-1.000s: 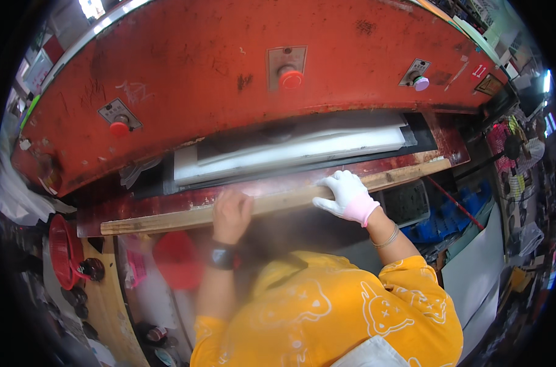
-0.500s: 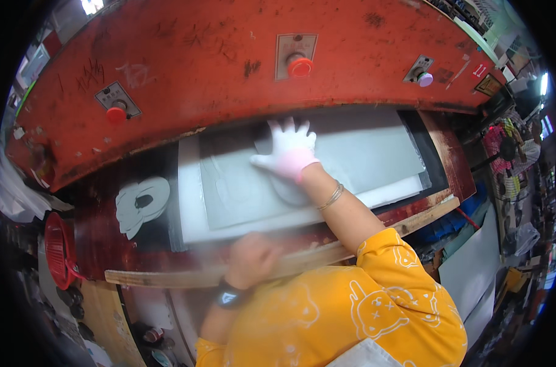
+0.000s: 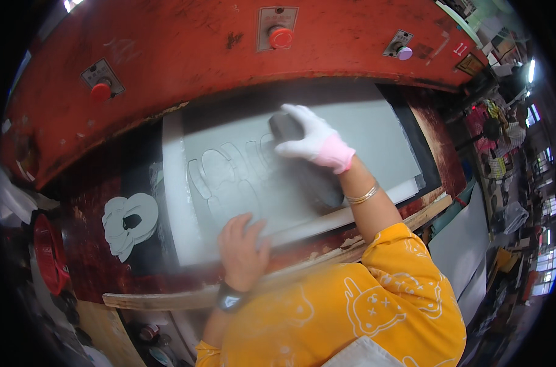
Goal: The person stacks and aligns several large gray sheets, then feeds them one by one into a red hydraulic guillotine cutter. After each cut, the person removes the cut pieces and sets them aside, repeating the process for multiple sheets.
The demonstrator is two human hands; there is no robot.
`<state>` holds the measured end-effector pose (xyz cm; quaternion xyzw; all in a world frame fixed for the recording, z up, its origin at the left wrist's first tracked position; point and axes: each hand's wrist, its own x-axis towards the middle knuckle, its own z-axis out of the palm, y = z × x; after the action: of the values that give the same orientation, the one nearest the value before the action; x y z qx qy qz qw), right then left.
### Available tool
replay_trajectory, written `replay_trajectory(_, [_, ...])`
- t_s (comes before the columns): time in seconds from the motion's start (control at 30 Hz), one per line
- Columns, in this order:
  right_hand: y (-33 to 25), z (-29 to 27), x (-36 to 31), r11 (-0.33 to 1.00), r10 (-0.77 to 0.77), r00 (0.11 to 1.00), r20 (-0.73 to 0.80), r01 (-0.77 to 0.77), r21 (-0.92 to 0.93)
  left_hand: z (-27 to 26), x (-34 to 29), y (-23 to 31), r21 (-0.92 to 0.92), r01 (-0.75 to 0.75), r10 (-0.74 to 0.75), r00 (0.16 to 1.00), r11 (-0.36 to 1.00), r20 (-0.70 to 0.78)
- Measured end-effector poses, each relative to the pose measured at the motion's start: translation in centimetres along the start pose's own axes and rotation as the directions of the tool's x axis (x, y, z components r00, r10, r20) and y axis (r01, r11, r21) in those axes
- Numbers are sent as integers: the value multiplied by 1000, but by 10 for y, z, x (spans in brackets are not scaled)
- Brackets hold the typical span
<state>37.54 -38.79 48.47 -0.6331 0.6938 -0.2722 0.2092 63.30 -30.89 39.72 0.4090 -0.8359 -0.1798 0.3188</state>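
Your grey sheet (image 3: 363, 134): outlines (image 3: 218, 168) left, plain right.
Right hand (image 3: 319, 137) grips a dark block (image 3: 285, 127); left hand (image 3: 244, 254) loosely spread, seemingly empty.

White glove (image 3: 317, 138), pink cuff (image 3: 337, 154); grey sheet (image 3: 366, 134); yellow top (image 3: 333, 300) with white cartoon outlines; blurred object (image 3: 285, 128), apparently dark grey.

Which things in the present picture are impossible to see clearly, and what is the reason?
All in the head view:
- Dark thing at the right hand: motion blur and the glove hide its full shape and whether it is gripped.
- Left hand: blur leaves its contact with the grey sheet uncertain.
- Sheet's far edge: hidden by the red machine.
- Cut pieces: overlap hides their number.
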Motion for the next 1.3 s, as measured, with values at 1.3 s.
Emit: replay_trajectory(1.3, [149, -127, 51, 998, 59, 514, -856, -19, 58, 41, 151, -32, -211, -61, 44, 996, 975, -83])
